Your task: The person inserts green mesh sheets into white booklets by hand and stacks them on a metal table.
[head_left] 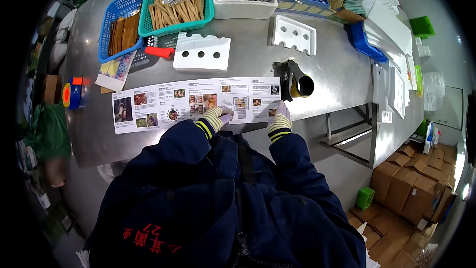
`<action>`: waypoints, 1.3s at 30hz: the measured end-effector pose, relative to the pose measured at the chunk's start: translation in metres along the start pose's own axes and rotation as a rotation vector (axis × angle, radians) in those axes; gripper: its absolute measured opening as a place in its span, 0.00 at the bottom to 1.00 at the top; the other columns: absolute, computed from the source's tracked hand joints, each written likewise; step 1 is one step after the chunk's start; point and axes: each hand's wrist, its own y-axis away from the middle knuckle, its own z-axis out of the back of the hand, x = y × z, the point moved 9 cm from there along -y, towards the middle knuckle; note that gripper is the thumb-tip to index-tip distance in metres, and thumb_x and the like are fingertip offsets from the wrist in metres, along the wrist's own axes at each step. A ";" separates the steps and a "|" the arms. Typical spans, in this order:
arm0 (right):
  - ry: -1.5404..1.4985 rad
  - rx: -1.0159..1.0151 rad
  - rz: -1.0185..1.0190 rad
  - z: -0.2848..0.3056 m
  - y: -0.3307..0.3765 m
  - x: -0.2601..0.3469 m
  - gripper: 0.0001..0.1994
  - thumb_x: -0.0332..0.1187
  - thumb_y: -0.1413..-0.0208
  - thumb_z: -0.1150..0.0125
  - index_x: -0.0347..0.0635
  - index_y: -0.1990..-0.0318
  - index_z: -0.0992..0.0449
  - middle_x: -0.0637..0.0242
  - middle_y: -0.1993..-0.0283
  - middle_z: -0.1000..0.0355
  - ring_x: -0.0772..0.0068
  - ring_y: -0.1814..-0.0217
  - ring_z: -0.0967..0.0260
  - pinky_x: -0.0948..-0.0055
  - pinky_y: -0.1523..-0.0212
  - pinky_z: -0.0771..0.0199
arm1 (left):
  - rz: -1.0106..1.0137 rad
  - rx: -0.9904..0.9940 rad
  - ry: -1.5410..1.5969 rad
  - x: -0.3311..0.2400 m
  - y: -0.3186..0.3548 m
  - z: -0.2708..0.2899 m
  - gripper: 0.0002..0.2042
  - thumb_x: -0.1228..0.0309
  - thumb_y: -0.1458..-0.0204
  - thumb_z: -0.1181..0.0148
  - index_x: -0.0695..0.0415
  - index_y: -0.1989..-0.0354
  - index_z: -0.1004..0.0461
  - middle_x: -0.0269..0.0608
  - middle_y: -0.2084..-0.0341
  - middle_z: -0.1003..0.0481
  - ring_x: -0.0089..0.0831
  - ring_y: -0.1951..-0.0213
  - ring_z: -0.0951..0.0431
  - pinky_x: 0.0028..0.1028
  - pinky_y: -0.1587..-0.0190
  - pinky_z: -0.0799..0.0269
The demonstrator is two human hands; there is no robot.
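Plainly, the long white printed sheet (198,100) lay flat along the near edge of the worktop (248,49), its length running from left to right; the left hand (223,115) rested on its lower margin, right of the middle, with the fingers close together over the paper; the right hand (281,112) was at the sheet's right end, its fingers together and pointing toward the far edge, by the lower right corner; whether either hand pinched the paper I could not tell, since the undersides were hidden. Both hands wore pale gloves with yellow-striped cuffs.

As for writing, the sheet bore short headings, blocks of small dark print and colour photographs in columns, the body text too small to read; the dark blue jacket (198,208) carried red characters and numerals on the chest; a printed card (119,72) lay toward the worktop's left edge, below the blue basket (104,34).

Just beyond the right hand, near the sheet's upper right corner, stood a black tape dispenser (287,80); farther toward the far edge lay two white foam blocks with round holes, one on the left (198,62), one on the right (296,38).
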 end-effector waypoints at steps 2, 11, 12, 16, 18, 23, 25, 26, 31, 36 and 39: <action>0.100 0.052 -0.023 0.021 0.003 0.025 0.34 0.29 0.58 0.46 0.30 0.40 0.48 0.41 0.41 0.45 0.41 0.39 0.46 0.54 0.41 0.43 | -0.035 -0.043 0.015 0.002 -0.010 -0.004 0.11 0.72 0.47 0.44 0.61 0.57 0.27 0.35 0.72 0.26 0.20 0.69 0.29 0.19 0.64 0.31; 0.027 -0.030 0.466 0.115 0.050 0.161 0.37 0.33 0.65 0.37 0.31 0.43 0.42 0.42 0.40 0.46 0.43 0.37 0.48 0.54 0.39 0.47 | -0.099 -0.259 0.071 -0.100 -0.047 -0.036 0.39 0.55 0.60 0.31 0.68 0.45 0.42 0.52 0.60 0.30 0.35 0.60 0.27 0.32 0.55 0.28; 0.010 -0.019 0.508 0.116 0.051 0.167 0.37 0.34 0.65 0.37 0.31 0.43 0.42 0.42 0.39 0.47 0.44 0.37 0.48 0.54 0.39 0.47 | -0.044 -0.269 -0.085 -0.099 -0.052 -0.033 0.39 0.53 0.60 0.31 0.68 0.46 0.42 0.52 0.61 0.29 0.36 0.60 0.27 0.32 0.55 0.29; -0.022 0.022 0.525 0.119 0.049 0.171 0.37 0.36 0.63 0.35 0.32 0.43 0.42 0.42 0.39 0.47 0.44 0.37 0.48 0.55 0.39 0.47 | -0.079 -0.257 -0.042 -0.100 -0.056 -0.033 0.38 0.50 0.60 0.33 0.66 0.48 0.40 0.50 0.64 0.29 0.34 0.61 0.27 0.32 0.57 0.29; -0.028 0.024 0.546 0.119 0.048 0.169 0.37 0.37 0.63 0.34 0.33 0.43 0.42 0.42 0.40 0.46 0.44 0.38 0.47 0.55 0.40 0.46 | -0.084 -0.270 -0.010 -0.092 -0.058 -0.031 0.39 0.48 0.63 0.31 0.67 0.50 0.38 0.52 0.63 0.28 0.37 0.60 0.26 0.33 0.56 0.29; -0.041 0.016 0.525 0.119 0.043 0.157 0.36 0.37 0.62 0.35 0.39 0.42 0.40 0.41 0.40 0.47 0.42 0.39 0.46 0.52 0.42 0.42 | -0.083 -0.311 -0.025 -0.090 -0.057 -0.031 0.32 0.53 0.58 0.33 0.64 0.51 0.35 0.47 0.66 0.28 0.31 0.64 0.27 0.29 0.59 0.30; -0.027 0.031 0.506 0.119 0.043 0.144 0.34 0.37 0.62 0.35 0.43 0.42 0.39 0.40 0.40 0.47 0.41 0.40 0.46 0.51 0.43 0.41 | -0.087 -0.277 -0.013 -0.093 -0.055 -0.031 0.26 0.58 0.55 0.35 0.64 0.54 0.32 0.45 0.66 0.26 0.28 0.65 0.27 0.28 0.59 0.30; 0.024 0.065 0.491 0.119 0.040 0.139 0.32 0.38 0.61 0.35 0.47 0.44 0.36 0.40 0.40 0.48 0.39 0.41 0.45 0.49 0.45 0.41 | -0.088 -0.268 -0.003 -0.091 -0.051 -0.027 0.22 0.60 0.53 0.36 0.64 0.56 0.30 0.44 0.66 0.25 0.27 0.65 0.27 0.27 0.59 0.30; -0.056 0.065 0.435 0.115 0.024 0.101 0.29 0.32 0.56 0.38 0.47 0.43 0.37 0.40 0.42 0.43 0.41 0.43 0.41 0.57 0.45 0.38 | 0.001 -0.405 -0.070 0.009 -0.065 0.051 0.14 0.67 0.50 0.39 0.63 0.58 0.27 0.40 0.69 0.23 0.26 0.68 0.26 0.27 0.61 0.30; -1.082 0.350 -0.178 -0.010 -0.021 0.057 0.24 0.33 0.47 0.41 0.35 0.44 0.37 0.56 0.49 0.32 0.69 0.51 0.33 0.72 0.51 0.33 | 0.110 -0.356 0.011 0.002 -0.057 0.063 0.15 0.65 0.52 0.37 0.64 0.60 0.25 0.44 0.69 0.23 0.28 0.68 0.26 0.29 0.61 0.31; -1.097 0.654 -0.721 -0.055 -0.033 0.075 0.20 0.38 0.50 0.37 0.35 0.52 0.28 0.62 0.61 0.26 0.75 0.61 0.32 0.74 0.58 0.32 | 0.169 -0.383 -0.133 0.028 -0.071 0.073 0.16 0.64 0.52 0.37 0.63 0.60 0.25 0.41 0.71 0.23 0.27 0.70 0.27 0.28 0.62 0.31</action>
